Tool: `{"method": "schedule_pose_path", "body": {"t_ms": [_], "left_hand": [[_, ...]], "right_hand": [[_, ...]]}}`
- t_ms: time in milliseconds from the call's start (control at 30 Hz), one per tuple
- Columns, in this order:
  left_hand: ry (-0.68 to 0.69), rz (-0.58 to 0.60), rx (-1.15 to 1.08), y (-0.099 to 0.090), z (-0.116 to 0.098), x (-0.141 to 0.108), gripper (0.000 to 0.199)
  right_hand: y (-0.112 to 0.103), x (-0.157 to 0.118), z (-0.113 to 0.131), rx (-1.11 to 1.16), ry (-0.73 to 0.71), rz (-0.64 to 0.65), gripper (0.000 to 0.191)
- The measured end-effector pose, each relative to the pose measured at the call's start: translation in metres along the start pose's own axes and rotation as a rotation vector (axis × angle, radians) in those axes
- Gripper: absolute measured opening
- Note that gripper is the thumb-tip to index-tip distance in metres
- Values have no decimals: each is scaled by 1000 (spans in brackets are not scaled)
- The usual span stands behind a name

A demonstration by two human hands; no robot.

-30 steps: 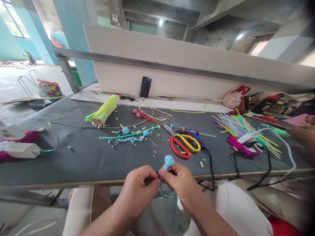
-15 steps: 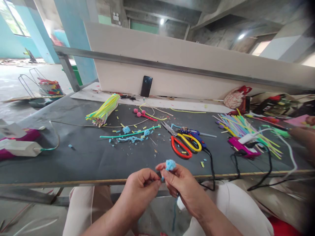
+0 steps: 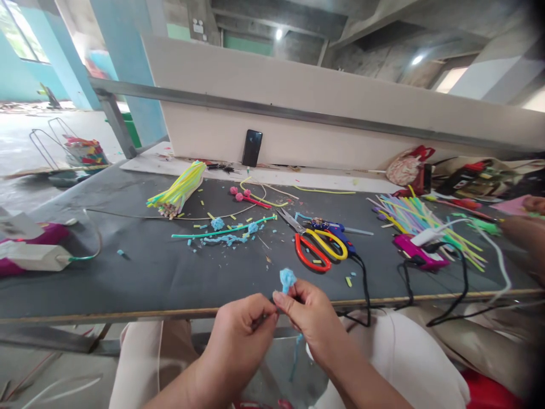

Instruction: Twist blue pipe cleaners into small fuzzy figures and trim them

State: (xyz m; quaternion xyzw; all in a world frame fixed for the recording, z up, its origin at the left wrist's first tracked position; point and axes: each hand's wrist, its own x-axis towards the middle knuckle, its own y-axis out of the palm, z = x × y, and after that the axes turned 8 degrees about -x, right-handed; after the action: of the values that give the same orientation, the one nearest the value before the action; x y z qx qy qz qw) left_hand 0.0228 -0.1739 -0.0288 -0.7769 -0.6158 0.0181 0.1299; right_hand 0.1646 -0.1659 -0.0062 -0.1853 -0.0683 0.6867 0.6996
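Observation:
A light blue fuzzy ball (image 3: 287,278) on a stem rises from between the thumb and fingers of my right hand (image 3: 310,309), over the table's front edge. A blue strand hangs below that hand. My left hand (image 3: 249,321) is closed in a pinch, its fingertips close to my right thumb; what it pinches is hidden. Beyond the hands lie scissors (image 3: 317,247) with red and yellow handles and a blue glue gun (image 3: 340,236). Two more blue balls (image 3: 217,223) lie near a teal stem (image 3: 191,235).
Yellow-green pipe cleaners (image 3: 181,190) lie bundled at the left, pastel ones (image 3: 426,221) at the right by a magenta power strip (image 3: 419,251). A phone (image 3: 252,147) leans on the back board. Another person's hand (image 3: 532,205) is at the far right. Black cables cross the front edge.
The blue ball has moved slightly left and up with my right hand, whose fingers have closed in more. My left hand has barely moved and stays pinched.

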Motion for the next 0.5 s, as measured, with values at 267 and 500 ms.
{"method": "schedule_pose_path", "body": {"t_ms": [267, 500], "left_hand": [[-91, 44, 37, -1, 2, -1, 16], [-302, 93, -515, -1, -7, 9, 17]], "right_hand": [[-1, -1, 0, 133, 112, 98, 26], [-13, -7, 11, 435, 184, 276, 29]]}}
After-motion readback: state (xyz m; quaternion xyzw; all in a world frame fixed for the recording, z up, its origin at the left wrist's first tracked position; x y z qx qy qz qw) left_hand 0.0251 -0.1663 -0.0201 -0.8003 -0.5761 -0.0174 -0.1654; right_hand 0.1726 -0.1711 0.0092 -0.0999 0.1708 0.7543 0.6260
